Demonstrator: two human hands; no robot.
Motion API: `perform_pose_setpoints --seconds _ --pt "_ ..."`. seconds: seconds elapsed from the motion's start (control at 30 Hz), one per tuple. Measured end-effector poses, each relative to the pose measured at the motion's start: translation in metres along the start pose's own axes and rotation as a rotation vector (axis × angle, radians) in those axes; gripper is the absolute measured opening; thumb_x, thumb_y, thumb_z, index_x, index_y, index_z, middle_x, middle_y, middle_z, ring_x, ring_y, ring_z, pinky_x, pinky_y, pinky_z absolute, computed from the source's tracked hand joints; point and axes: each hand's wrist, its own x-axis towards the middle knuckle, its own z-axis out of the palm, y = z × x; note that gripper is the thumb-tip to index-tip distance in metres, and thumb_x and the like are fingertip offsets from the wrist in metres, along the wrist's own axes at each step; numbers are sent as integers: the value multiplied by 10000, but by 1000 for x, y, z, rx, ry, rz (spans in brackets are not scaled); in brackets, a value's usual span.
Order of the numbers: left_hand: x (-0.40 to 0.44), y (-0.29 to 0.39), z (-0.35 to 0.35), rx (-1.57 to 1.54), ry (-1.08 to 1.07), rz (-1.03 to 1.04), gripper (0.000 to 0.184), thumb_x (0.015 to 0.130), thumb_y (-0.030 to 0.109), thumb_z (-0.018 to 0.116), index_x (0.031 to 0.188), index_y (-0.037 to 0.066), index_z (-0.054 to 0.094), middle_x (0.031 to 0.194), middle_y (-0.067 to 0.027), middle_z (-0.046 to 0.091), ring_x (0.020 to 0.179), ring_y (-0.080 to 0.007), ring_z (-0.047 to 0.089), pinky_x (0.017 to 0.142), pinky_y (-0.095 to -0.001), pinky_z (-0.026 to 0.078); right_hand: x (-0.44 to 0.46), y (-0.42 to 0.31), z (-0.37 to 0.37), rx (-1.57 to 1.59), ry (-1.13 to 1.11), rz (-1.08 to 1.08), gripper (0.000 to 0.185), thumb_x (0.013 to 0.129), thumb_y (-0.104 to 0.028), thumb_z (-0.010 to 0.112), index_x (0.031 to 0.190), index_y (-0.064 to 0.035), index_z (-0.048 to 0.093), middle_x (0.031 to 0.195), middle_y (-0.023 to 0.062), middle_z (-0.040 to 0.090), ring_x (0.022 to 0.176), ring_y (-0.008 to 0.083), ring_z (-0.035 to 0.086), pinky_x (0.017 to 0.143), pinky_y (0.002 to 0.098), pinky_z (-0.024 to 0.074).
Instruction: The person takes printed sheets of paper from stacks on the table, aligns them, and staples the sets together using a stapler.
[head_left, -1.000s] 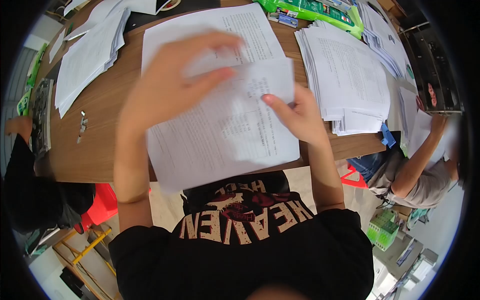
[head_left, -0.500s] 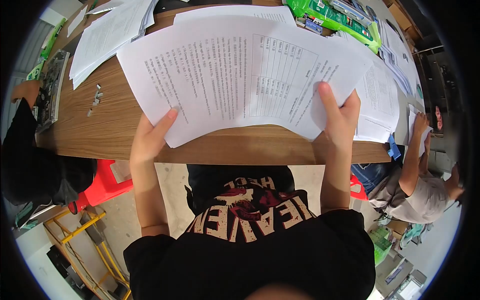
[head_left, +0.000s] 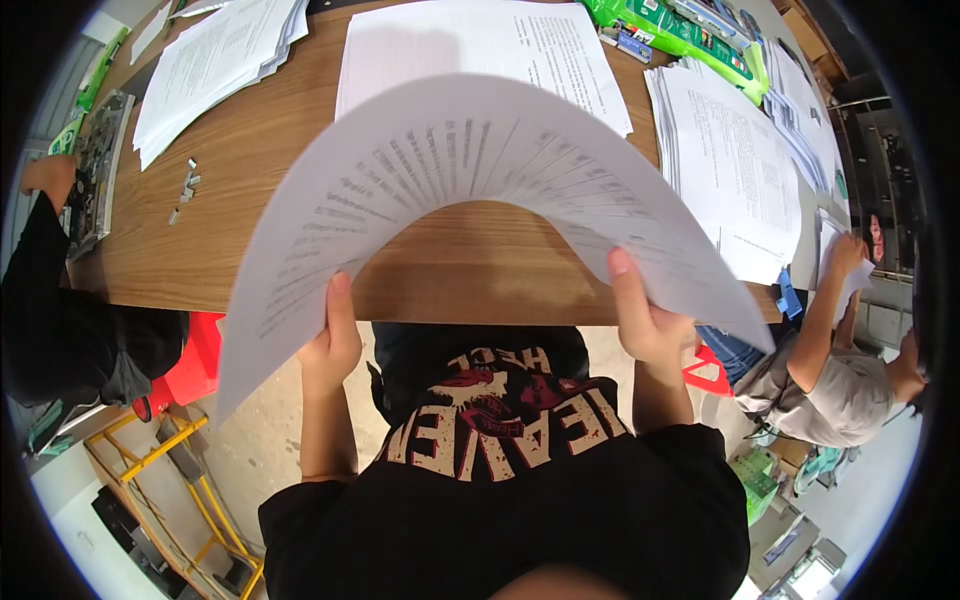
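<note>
A printed paper sheet [head_left: 470,130] arches upward between my two hands, its ends bent down; whether it is one sheet or more I cannot tell. My left hand [head_left: 335,325] pinches its lower edge on the left, thumb on top. On the right, my right hand [head_left: 645,310] grips the same edge, thumb also on top. Behind the arch, more printed paper [head_left: 480,40] lies on the wooden table [head_left: 240,210]. One paper stack [head_left: 730,170] rests to the right, and another stack [head_left: 220,70] is at the upper left.
Green packaging [head_left: 690,40] lies at the top right. Small metallic pieces [head_left: 187,185] sit on the left of the table, near a metal-framed object [head_left: 100,170]. A blue clip [head_left: 790,295] is at the right edge. Two other people sit at either side, one handling paper [head_left: 845,270].
The held paper has gone from nearly flat to strongly arched, and my hands have moved lower and closer together. Earlier my left hand was raised and blurred above the paper.
</note>
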Motion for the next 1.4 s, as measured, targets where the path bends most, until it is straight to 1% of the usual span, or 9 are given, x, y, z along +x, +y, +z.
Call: perform_pose_setpoints --seconds 0.23,0.57,0.77,0.87,1.07,1.17,1.23,1.3,1.4 --pt "-6 -16 12 5 16 23 225 895 40 519 1083 -74 567 1063 -143 610 982 -229 564 877 -317 414 -17 54 18 138 8 199 128 855 -7 573 970 43 598 881 69 630 797 136 570 689 252 444" --pt "-14 -15 11 246 -64 98 264 909 20 481 1143 -95 521 1127 -156 573 1037 -249 532 931 -330 384 -16 50 28 -161 23 26 103 879 -37 548 921 36 607 809 97 619 729 216 573 674 310 445" --pt "-4 -24 -4 193 -44 -52 278 905 103 534 1106 -89 548 1087 -157 592 1010 -245 542 903 -311 388 -18 59 21 -157 -108 172 154 863 -29 575 993 51 601 926 109 634 866 194 575 789 294 436" --pt "7 -13 -32 -47 -53 -354 314 904 120 553 1144 -80 526 1114 -111 572 1027 -172 505 917 -294 375 -12 50 13 -85 -82 19 144 886 -70 564 978 34 603 820 103 623 698 160 555 639 277 435" --pt "28 -49 -92 -275 -452 -608 463 841 121 636 1232 -60 467 1118 -94 578 1006 -152 543 883 -287 420 -11 50 4 280 -440 417 253 854 -83 611 1070 41 570 837 104 647 738 118 571 673 271 466" --pt "51 -32 -92 -438 -366 -681 469 865 134 605 1267 -49 447 1141 -140 579 1032 -191 564 916 -306 420 -7 39 -1 138 -509 529 247 867 -97 591 1067 46 568 813 109 648 721 128 579 671 275 472" --pt "71 -22 -85 -309 -258 -619 427 904 136 540 1282 -39 444 1175 -168 566 1090 -219 552 952 -330 415 -11 38 -3 110 -497 542 242 879 -114 575 1065 40 572 823 122 650 707 145 589 646 290 481" --pt "93 -10 -71 320 81 -28 370 926 116 493 1267 -26 470 1221 -161 546 1136 -218 527 969 -334 403 -15 39 -3 91 -454 479 235 874 -111 577 1062 30 575 798 143 648 661 177 603 611 305 488" --pt "121 50 -17 175 -103 186 350 903 70 509 1245 -5 504 1227 -139 553 1152 -219 517 975 -332 394 -17 42 -3 52 -475 453 225 867 -91 577 1061 22 575 769 157 641 628 209 611 594 313 492"
